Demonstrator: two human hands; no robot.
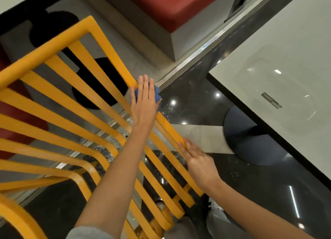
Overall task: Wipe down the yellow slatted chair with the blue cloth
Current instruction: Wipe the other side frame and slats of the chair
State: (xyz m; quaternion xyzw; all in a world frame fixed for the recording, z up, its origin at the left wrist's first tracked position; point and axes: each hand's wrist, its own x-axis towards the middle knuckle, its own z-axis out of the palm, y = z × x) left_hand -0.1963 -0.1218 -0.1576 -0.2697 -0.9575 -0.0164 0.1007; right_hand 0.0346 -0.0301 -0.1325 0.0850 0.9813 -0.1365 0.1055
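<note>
The yellow slatted chair (59,99) fills the left and middle of the view, tipped so its slats run diagonally. My left hand (144,102) lies flat with fingers stretched out, pressing the blue cloth (157,93) onto the chair's outer frame bar; only the cloth's edges show around my fingers. My right hand (198,160) rests lower on the same bar, fingers curled over its edge, gripping it.
A white table (286,63) with a dark edge stands at the right on a round dark base (250,136). A red cushioned bench (172,7) sits at the top. Below is glossy black and grey floor with a metal strip (197,56).
</note>
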